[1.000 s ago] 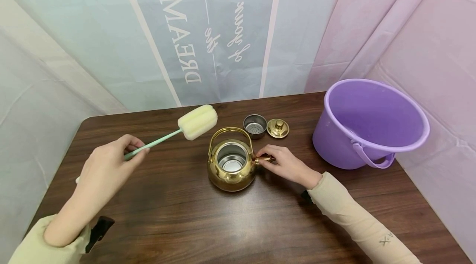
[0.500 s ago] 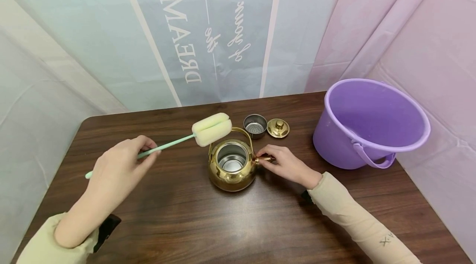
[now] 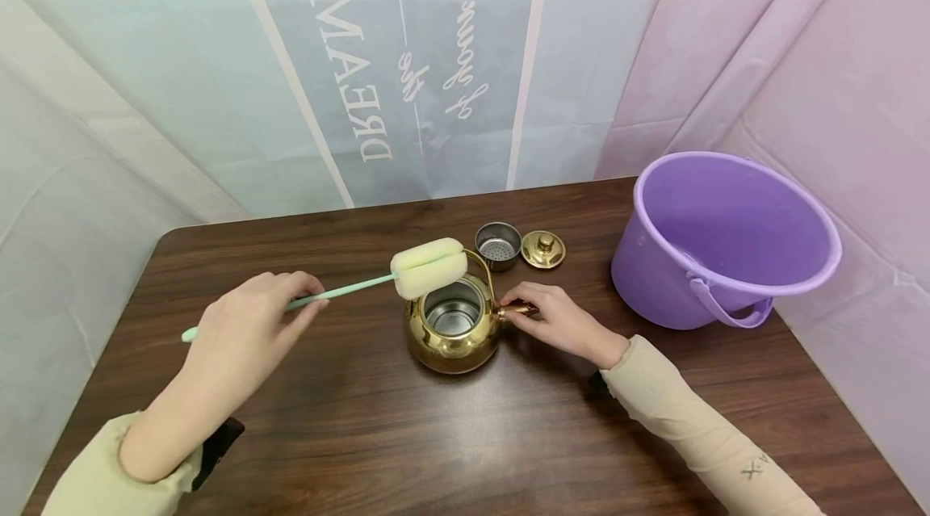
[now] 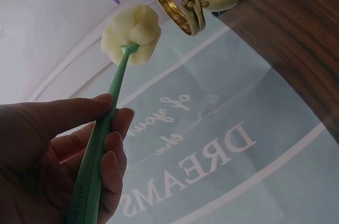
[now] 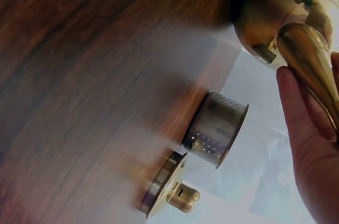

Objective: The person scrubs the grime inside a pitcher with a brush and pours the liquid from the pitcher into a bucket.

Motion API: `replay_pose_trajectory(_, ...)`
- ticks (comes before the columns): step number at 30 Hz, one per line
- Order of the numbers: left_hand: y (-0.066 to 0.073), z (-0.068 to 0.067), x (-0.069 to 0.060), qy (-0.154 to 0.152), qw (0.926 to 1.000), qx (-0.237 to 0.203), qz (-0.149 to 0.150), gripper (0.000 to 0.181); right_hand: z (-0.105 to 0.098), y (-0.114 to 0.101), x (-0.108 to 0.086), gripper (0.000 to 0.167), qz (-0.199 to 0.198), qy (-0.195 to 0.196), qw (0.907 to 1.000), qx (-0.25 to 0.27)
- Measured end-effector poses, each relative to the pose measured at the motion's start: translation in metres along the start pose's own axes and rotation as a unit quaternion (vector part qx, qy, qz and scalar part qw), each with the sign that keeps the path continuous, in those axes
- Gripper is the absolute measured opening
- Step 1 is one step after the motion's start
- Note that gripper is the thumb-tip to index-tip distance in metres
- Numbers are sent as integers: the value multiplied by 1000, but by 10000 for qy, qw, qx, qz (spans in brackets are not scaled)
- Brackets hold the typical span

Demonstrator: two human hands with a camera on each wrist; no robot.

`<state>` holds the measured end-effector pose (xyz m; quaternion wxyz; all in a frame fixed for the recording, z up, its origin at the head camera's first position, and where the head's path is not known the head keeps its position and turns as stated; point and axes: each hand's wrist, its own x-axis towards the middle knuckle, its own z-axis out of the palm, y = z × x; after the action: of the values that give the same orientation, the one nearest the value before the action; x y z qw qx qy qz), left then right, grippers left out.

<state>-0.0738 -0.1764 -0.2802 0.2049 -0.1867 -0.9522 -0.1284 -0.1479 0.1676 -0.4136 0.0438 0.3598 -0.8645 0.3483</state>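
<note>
My left hand (image 3: 250,330) grips the mint-green stick of a sponge brush (image 3: 429,267), thumb along the stick and fingers curled around it in the left wrist view. The pale yellow sponge head hangs over the back left of a lidless gold teapot (image 3: 452,348), covering part of its raised handle. The steel inside of the pot shows through its round mouth. At the pot's right side, my right hand (image 3: 555,322) holds the spout (image 5: 307,57) between thumb and fingers. Behind the pot, a perforated steel strainer (image 3: 498,245) stands beside the gold lid (image 3: 543,249).
A purple bucket (image 3: 654,258) with its handle hanging down stands at the right of the dark wooden table (image 3: 465,451). A printed cloth backdrop (image 3: 436,136) rises behind the table's back edge, with more cloth at both sides.
My left hand has carried the sponge brush right and slightly toward me, from left of the teapot to over its back rim. My right hand stays on the spout, and the pot keeps its place.
</note>
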Motion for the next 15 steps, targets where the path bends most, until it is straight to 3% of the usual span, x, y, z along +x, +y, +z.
replay_pose_trajectory(8,3,2,0,686,9922,286,1003,18,0,0,0,13,-9,-2,10000,4)
replay_pose_trajectory(15,6,4,3,882,9857,205,1424,13,0,0,0,13,1,-20,10000,10)
